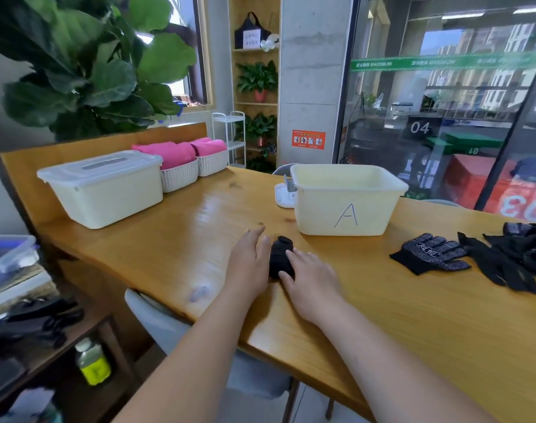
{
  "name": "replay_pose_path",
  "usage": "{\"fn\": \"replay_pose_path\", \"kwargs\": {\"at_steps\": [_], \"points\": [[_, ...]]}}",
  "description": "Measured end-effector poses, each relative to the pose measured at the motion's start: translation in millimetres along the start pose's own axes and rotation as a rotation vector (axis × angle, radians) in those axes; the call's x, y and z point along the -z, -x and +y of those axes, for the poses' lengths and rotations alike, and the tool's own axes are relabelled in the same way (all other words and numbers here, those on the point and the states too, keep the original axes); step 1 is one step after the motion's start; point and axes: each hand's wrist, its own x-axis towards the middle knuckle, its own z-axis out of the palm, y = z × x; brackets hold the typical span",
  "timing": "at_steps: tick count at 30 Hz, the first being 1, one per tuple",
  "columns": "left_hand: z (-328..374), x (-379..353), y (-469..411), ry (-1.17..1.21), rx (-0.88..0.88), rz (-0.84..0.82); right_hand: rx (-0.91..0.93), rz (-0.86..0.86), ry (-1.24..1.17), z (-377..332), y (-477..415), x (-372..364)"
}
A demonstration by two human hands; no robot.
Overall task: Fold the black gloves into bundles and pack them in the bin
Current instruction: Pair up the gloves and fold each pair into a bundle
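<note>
**Desk:** What does the table (pixel 199 224) show?

**Caption:** Your left hand (pixel 250 264) and right hand (pixel 311 277) lie close together, flanking a rolled black bundle (pixel 280 257). The left lies flat against its nine o'clock side. The right rests on its three o'clock side, one finger and the thumb touching the cloth. Neither hand looks clamped round it.

**Desk:** And the bin?

**Caption:** The bin (pixel 321 209) marked "A" stands open at one o'clock from the bundle, near but not touching. The loose gloves (pixel 431 254) wait at three o'clock, well apart.

**Desk:** How do you finish this step well?

**Caption:** Press the roll tight from both sides before lifting, since it probably springs open if slack. Wrap your fingers fully round it, carry it low towards one o'clock, and set it against a bin wall.
</note>
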Motion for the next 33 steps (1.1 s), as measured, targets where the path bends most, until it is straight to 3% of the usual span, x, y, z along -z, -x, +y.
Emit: {"fn": "replay_pose_path", "kwargs": {"at_steps": [8,12,19,23,27,33], "points": [[-6.9,4.3,-4.8,0.069,0.087,0.186,-0.012,-0.071,0.015,-42.2,-39.0,-13.5],[-6.3,3.9,-7.5,0.097,0.147,0.194,0.004,-0.101,0.007,-48.6,-51.0,-15.4],[-6.2,5.3,-5.5,0.07,0.103,0.18,-0.006,-0.073,-0.072,-29.7,-37.6,-2.6],[-1.9,5.9,-0.6,-0.051,0.018,0.165,-0.029,-0.068,-0.045,4.9,-14.2,16.0],[3.9,-8.4,3.2,-0.302,-0.216,0.117,-0.098,-0.056,-0.018,55.5,9.3,37.3],[49.3,-73.7,24.0,-0.43,-0.471,-0.001,-0.22,-0.005,0.052,135.8,51.0,66.5]]}}
